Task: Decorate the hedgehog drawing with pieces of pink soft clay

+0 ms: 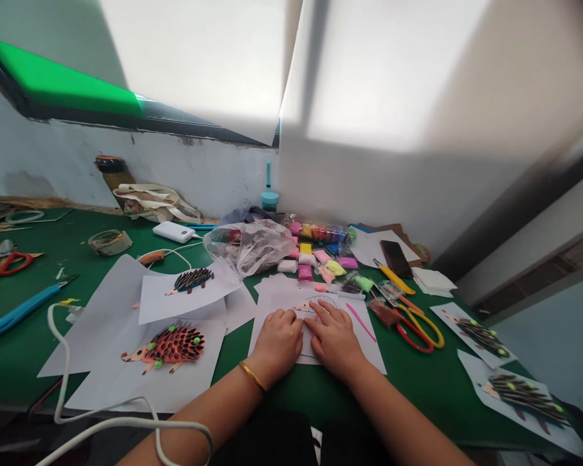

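Observation:
My left hand (278, 344) rests on a white sheet of paper (369, 353) in front of me, with its fingers curled and close together. Whatever it may pinch is hidden. Right beside it, my right hand (335, 336) lies on the same sheet, its fingers spread, thumb side toward the left hand. Past the fingertips shows a hedgehog drawing (301, 305) with a peach-coloured snout and an outlined back. A thin pink clay strip (361, 321) lies on the paper just right of the right hand. A capped white pen (337, 293) is at the sheet's far edge.
Finished clay hedgehogs lie left, including a red one (175, 346), and right (525, 395). Clay packets (305, 272) and a plastic bag (250, 249) stand behind. Scissors (420, 327), a phone (396, 259), a blue cutter (22, 314) and a white cable (64, 369) surround the papers.

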`<move>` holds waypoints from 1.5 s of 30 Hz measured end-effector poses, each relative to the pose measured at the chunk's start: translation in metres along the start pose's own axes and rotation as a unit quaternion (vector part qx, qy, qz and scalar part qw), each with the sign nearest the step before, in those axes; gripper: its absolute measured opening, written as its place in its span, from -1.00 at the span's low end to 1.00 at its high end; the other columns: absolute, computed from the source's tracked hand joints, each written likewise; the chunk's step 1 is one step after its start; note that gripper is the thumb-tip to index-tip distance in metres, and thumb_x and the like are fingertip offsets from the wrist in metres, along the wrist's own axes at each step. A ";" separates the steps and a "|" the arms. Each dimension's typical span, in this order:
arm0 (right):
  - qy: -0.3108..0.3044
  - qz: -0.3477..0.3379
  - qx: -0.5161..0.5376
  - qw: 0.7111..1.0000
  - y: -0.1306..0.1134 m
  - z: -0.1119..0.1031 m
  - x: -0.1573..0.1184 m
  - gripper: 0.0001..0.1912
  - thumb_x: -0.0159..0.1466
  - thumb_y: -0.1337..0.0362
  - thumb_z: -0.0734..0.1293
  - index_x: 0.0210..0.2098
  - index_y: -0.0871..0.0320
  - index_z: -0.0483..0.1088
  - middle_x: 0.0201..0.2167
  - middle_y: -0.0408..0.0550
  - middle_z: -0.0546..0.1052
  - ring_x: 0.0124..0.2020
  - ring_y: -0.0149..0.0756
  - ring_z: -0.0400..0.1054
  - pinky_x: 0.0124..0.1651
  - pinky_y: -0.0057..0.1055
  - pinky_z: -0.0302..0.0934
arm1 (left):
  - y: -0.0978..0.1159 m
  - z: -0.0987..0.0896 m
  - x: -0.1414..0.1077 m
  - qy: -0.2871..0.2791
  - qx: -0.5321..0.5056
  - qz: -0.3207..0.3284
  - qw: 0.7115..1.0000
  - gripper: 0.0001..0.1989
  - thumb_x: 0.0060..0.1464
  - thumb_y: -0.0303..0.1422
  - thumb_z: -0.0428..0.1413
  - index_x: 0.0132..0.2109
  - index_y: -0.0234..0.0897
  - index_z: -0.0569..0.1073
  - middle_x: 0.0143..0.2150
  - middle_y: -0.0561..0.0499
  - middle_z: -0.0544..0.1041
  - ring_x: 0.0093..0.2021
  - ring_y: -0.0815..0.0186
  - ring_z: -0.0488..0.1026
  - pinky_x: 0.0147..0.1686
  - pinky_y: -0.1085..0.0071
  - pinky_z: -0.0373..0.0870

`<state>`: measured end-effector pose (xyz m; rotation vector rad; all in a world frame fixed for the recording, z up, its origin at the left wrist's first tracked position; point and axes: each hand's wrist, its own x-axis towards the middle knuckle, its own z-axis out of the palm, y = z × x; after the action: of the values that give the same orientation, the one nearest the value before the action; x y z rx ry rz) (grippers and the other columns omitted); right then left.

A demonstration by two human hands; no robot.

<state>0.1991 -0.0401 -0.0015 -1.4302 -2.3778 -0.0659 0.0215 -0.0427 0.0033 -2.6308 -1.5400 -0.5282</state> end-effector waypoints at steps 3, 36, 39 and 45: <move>-0.003 -0.001 -0.003 1.000 0.000 0.000 0.000 -0.67 0.24 0.31 0.26 -0.04 -0.05 0.51 0.28 -0.13 0.34 0.33 -0.07 0.06 0.24 -0.04 -0.08 | 0.000 0.001 0.000 -0.003 -0.003 -0.005 1.000 -0.90 0.19 -0.41 0.03 -0.18 -0.25 0.43 -0.15 -0.08 0.43 -0.10 0.14 0.34 -0.07 0.17 0.32; 0.008 -0.014 -0.033 0.999 -0.001 0.003 -0.001 -0.65 0.28 0.23 0.26 0.05 -0.03 0.46 0.30 -0.07 0.30 0.33 -0.05 0.07 0.24 -0.05 -0.09 | 0.000 0.001 0.001 -0.006 -0.004 -0.012 1.000 -0.87 0.13 -0.42 0.05 -0.15 -0.25 0.41 -0.13 -0.08 0.43 -0.09 0.13 0.35 -0.03 0.17 0.31; 0.017 -0.009 -0.028 0.999 -0.002 0.003 -0.001 -0.66 0.30 0.16 0.26 0.04 -0.01 0.47 0.30 -0.03 0.31 0.32 -0.03 0.08 0.24 -0.04 -0.10 | -0.001 0.003 0.001 -0.008 0.001 -0.009 1.000 -0.83 0.13 -0.40 0.06 -0.11 -0.26 0.42 -0.11 -0.09 0.43 -0.08 0.12 0.35 -0.02 0.16 0.31; 0.019 -0.021 -0.029 0.999 -0.002 0.000 -0.001 -0.65 0.33 0.12 0.24 0.06 -0.03 0.45 0.31 -0.06 0.29 0.33 -0.05 0.06 0.25 -0.04 -0.11 | -0.001 0.003 0.001 -0.007 -0.004 -0.008 1.000 -0.69 0.14 -0.40 0.05 0.05 -0.26 0.39 -0.06 -0.10 0.43 -0.05 0.12 0.34 0.00 0.17 0.30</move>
<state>0.1972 -0.0418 -0.0016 -1.3915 -2.3932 -0.1723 0.0221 -0.0407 0.0006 -2.6364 -1.5689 -0.5186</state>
